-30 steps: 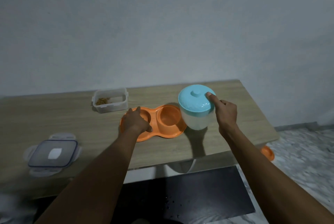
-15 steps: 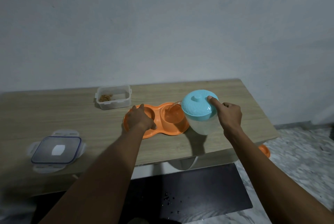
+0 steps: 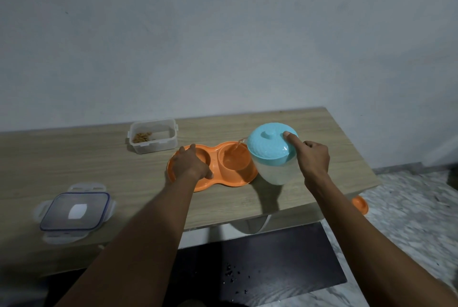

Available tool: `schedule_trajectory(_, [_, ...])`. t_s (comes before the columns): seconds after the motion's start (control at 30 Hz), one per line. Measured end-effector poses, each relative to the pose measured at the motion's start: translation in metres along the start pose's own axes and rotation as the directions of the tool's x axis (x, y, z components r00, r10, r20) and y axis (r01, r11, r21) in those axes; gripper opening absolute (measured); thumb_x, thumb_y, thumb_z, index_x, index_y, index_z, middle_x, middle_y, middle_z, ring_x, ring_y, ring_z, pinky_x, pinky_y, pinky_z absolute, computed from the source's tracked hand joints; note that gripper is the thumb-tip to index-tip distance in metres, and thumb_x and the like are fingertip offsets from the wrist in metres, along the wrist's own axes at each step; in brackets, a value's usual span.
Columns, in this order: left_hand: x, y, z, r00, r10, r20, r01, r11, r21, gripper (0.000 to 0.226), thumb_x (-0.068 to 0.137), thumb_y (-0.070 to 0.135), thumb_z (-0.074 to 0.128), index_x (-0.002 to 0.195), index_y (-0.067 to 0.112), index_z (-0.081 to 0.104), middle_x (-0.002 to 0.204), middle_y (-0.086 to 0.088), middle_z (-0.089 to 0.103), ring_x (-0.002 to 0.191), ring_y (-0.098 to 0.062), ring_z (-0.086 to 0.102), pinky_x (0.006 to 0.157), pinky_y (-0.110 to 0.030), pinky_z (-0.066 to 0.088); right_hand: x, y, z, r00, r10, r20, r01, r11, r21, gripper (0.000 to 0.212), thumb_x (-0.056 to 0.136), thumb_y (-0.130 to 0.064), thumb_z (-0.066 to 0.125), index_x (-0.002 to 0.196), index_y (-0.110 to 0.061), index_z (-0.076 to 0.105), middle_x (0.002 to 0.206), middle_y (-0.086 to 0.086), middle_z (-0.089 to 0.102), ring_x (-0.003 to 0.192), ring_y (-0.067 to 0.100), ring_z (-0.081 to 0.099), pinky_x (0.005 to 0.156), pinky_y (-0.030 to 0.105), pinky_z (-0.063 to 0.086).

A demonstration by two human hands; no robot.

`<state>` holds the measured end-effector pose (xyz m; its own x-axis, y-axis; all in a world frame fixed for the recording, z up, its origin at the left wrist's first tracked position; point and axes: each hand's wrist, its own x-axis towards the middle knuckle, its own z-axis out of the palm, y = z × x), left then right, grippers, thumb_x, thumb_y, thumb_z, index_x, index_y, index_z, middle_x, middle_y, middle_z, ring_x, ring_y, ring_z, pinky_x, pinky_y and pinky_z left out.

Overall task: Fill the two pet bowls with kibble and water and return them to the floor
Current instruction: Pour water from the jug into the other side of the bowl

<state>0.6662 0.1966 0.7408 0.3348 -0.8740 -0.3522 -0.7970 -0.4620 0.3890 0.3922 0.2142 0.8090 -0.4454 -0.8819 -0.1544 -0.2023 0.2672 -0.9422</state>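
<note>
An orange double pet bowl (image 3: 238,180) lies on the wooden table (image 3: 99,158). My left hand (image 3: 189,164) rests flat over its left cup and grips the rim. My right hand (image 3: 311,158) holds a clear water jug (image 3: 275,173) by its far side, with the forefinger pressed on its light blue lid (image 3: 269,145). The jug leans left and a thin stream of water (image 3: 235,148) falls from its spout into the right cup. The left cup's contents are hidden by my hand.
A clear kibble container (image 3: 153,138) with a little kibble stands behind the bowl. Its lid (image 3: 75,211) lies at the table's front left. Another orange object (image 3: 360,204) shows on the marble floor past the table's right corner. A dark mat (image 3: 260,264) lies below.
The jug has tipped left over the right cup and water now pours from it. My left hand has stayed on the left cup.
</note>
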Motion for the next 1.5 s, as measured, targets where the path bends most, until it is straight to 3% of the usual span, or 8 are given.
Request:
schedule_trajectory(0.27, [-0.001,0.0,0.0,1.0,-0.008,-0.002,0.008,1.0,-0.012,0.124,0.054,0.033,0.094,0.155,0.023,0.022,0.161,-0.011,0.02,0.145,-0.037,0.025,0.107,-0.049,0.042,0.0,-0.001,0.001,1.0,-0.003,0.004,0.003,1.0,-0.009,0.076,0.068,-0.057,0.083,0.079,0.015,0.062,0.07,0.011,0.06,0.07,0.021,0.055,0.064,0.038,0.04])
schedule_trajectory(0.6, [-0.001,0.001,0.0,1.0,-0.001,-0.008,0.001,1.0,-0.008,0.124,0.054,0.033,0.094,0.155,0.023,0.022,0.16,-0.012,0.021,0.145,-0.037,0.026,0.108,-0.05,0.041,0.001,-0.001,-0.003,1.0,-0.017,-0.002,0.017,1.0,-0.023,0.07,0.072,-0.054,0.083,0.082,0.013,0.066,0.075,0.016,0.065,0.073,0.022,0.058,0.065,0.037,0.042])
schedule_trajectory(0.8, [-0.004,0.002,-0.001,1.0,-0.011,-0.005,0.011,1.0,-0.009,0.123,0.056,0.032,0.094,0.155,0.023,0.022,0.162,-0.011,0.017,0.146,-0.038,0.024,0.108,-0.051,0.04,-0.001,-0.002,-0.006,1.0,-0.025,-0.011,0.024,0.999,-0.045,0.084,0.056,-0.069,0.076,0.081,0.011,0.067,0.087,0.024,0.071,0.073,0.023,0.059,0.064,0.038,0.043])
schedule_trajectory(1.0, [-0.004,0.003,-0.001,1.0,-0.004,-0.008,0.004,1.0,0.005,0.122,0.056,0.031,0.094,0.155,0.023,0.022,0.161,-0.012,0.019,0.145,-0.038,0.024,0.107,-0.051,0.041,-0.001,-0.001,-0.009,0.999,-0.027,-0.021,0.026,0.999,-0.046,0.079,0.06,-0.065,0.079,0.078,0.011,0.067,0.079,0.024,0.068,0.071,0.022,0.057,0.063,0.038,0.041])
schedule_trajectory(1.23, [-0.004,0.003,-0.001,1.0,-0.001,-0.002,0.001,0.999,0.033,0.123,0.057,0.034,0.093,0.155,0.023,0.02,0.161,-0.012,0.02,0.145,-0.038,0.024,0.107,-0.05,0.041,-0.002,0.0,-0.013,0.999,-0.035,-0.02,0.034,0.998,-0.048,0.061,0.07,-0.055,0.083,0.063,0.001,0.06,0.065,0.008,0.057,0.068,0.021,0.052,0.063,0.038,0.038])
schedule_trajectory(1.33, [-0.004,0.003,-0.001,1.0,0.002,-0.001,-0.002,0.999,0.042,0.123,0.057,0.035,0.093,0.156,0.023,0.02,0.16,-0.013,0.02,0.145,-0.038,0.025,0.106,-0.049,0.042,-0.002,-0.002,-0.014,0.999,-0.035,-0.024,0.034,0.999,-0.035,0.073,0.065,-0.059,0.082,0.07,0.01,0.062,0.066,0.01,0.057,0.068,0.021,0.052,0.063,0.038,0.038])
schedule_trajectory(1.5, [-0.005,0.004,-0.001,1.0,-0.008,-0.005,0.008,0.999,0.041,0.123,0.056,0.033,0.094,0.155,0.024,0.022,0.16,-0.011,0.021,0.144,-0.039,0.026,0.105,-0.051,0.043,-0.002,-0.003,-0.014,0.999,-0.037,-0.027,0.036,0.999,-0.038,0.077,0.061,-0.064,0.08,0.073,0.01,0.064,0.068,0.011,0.061,0.069,0.022,0.056,0.063,0.039,0.04])
